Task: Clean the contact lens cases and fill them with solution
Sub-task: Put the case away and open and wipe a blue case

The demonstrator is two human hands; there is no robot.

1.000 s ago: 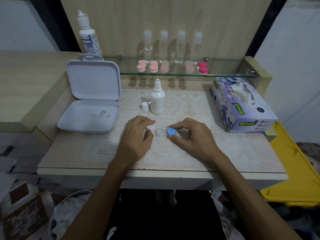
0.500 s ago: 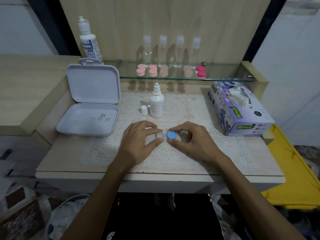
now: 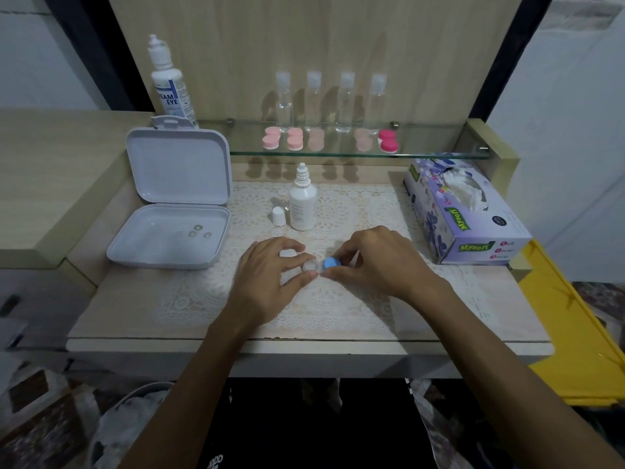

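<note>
A contact lens case lies on the lace mat between my hands, with an open clear well (image 3: 309,266) on its left and a blue cap (image 3: 330,263) on its right. My left hand (image 3: 270,275) pinches the clear side with thumb and forefinger. My right hand (image 3: 378,262) pinches the blue cap, which sits tilted. A small white solution bottle (image 3: 302,206) stands uncapped behind them, its white cap (image 3: 278,216) beside it. Several pink lens cases (image 3: 294,142) sit on the glass shelf (image 3: 439,154).
An open white box (image 3: 169,238) with three small lenses sits at the left. A tissue box (image 3: 466,211) is at the right. A tall solution bottle (image 3: 170,86) and several clear bottles (image 3: 345,103) stand at the back. A yellow bin (image 3: 575,333) is beyond the table's right edge.
My left hand has closed in from the left and now pinches the clear side of the case. The blue cap has tilted up under my right fingers.
</note>
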